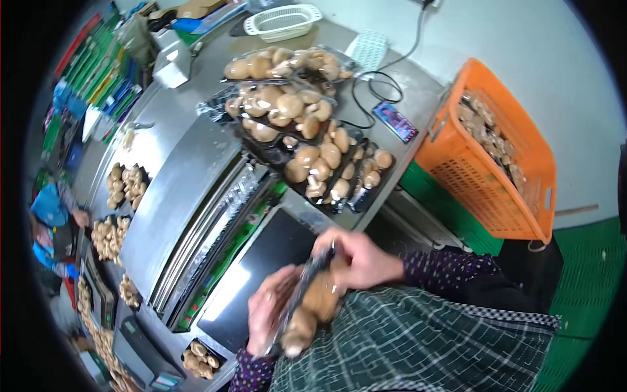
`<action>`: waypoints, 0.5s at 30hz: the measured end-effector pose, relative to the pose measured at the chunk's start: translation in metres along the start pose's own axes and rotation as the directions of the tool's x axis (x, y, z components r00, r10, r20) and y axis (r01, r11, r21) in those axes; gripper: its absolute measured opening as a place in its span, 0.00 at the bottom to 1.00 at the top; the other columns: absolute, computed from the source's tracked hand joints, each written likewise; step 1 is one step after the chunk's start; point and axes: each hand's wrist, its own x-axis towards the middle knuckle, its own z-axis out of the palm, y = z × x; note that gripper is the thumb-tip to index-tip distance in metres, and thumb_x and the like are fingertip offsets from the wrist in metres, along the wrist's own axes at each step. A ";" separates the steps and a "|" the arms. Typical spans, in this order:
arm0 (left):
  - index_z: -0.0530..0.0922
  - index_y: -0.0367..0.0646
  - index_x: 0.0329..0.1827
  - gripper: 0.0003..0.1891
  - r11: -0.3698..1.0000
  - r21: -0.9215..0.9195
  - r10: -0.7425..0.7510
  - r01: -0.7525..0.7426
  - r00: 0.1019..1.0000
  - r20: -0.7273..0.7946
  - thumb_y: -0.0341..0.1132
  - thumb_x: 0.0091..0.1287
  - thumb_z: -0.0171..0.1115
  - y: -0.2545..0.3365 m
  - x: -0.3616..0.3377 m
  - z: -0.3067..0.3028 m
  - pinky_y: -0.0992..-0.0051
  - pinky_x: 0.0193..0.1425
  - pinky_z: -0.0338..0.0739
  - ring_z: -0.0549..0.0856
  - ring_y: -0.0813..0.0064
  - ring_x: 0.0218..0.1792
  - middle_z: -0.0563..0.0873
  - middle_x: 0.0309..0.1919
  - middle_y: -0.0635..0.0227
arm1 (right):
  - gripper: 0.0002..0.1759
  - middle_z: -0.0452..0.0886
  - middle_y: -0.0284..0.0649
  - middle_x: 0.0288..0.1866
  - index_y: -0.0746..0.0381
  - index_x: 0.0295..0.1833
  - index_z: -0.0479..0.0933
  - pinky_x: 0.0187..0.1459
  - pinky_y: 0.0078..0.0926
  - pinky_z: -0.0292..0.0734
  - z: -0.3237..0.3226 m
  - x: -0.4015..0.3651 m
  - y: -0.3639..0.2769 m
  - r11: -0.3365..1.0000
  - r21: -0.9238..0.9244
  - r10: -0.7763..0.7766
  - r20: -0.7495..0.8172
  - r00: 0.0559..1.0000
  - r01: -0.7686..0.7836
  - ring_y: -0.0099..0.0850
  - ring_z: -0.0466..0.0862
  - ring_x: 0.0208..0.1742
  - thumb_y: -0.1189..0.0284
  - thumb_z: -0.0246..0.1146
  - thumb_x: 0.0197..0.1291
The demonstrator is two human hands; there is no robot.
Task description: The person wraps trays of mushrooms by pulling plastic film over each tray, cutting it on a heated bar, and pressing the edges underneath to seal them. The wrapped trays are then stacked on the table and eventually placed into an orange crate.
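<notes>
A black tray of brown mushrooms point(317, 300), shiny as if under clear film, is tipped on edge close to the checked apron. My left hand point(264, 310) is closed on the tray's underside and near end, with its fingers partly hidden. Around the far end curls my right hand point(359, 261), thumb and fingers closed on it. Just beyond the hands lies the dark flat plate point(261, 261) of a wrapping machine point(179, 202). Several film-covered mushroom packs point(284, 108) are piled on the steel table behind it.
At the right, an orange crate point(496, 209) holds more packs. A lit phone point(395, 122) and a black cable point(372, 75) lie by the pile. A white basket point(283, 23) stands at the back. On the left are loose mushrooms point(111, 235), a scale point(140, 356) and another person point(52, 219).
</notes>
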 end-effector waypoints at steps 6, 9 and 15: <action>0.72 0.29 0.52 0.23 0.965 0.261 0.087 -0.035 0.978 -0.189 0.44 0.71 0.44 -0.003 0.008 -0.018 0.69 0.52 0.74 0.82 0.65 0.46 0.82 0.45 0.51 | 0.18 0.80 0.46 0.36 0.66 0.40 0.77 0.40 0.29 0.72 -0.140 0.088 0.047 0.971 -0.206 -0.007 -0.529 0.849 -0.120 0.30 0.77 0.36 0.60 0.60 0.56; 0.73 0.30 0.52 0.19 0.974 0.225 0.050 0.012 0.962 -0.268 0.39 0.72 0.46 -0.005 -0.003 -0.035 0.74 0.50 0.75 0.82 0.70 0.44 0.83 0.43 0.56 | 0.26 0.78 0.44 0.46 0.69 0.50 0.74 0.45 0.29 0.73 -0.159 0.120 0.089 0.920 -0.269 0.021 -0.693 0.721 -0.285 0.33 0.77 0.41 0.54 0.50 0.65; 0.76 0.32 0.45 0.12 0.868 0.450 0.488 -0.209 0.523 -0.699 0.33 0.68 0.54 0.024 -0.072 -0.131 0.79 0.45 0.75 0.81 0.78 0.38 0.83 0.37 0.64 | 0.20 0.76 0.41 0.45 0.71 0.47 0.73 0.45 0.25 0.73 -0.207 0.105 0.101 0.809 -0.459 -0.160 -0.773 0.613 -0.368 0.28 0.77 0.41 0.62 0.52 0.66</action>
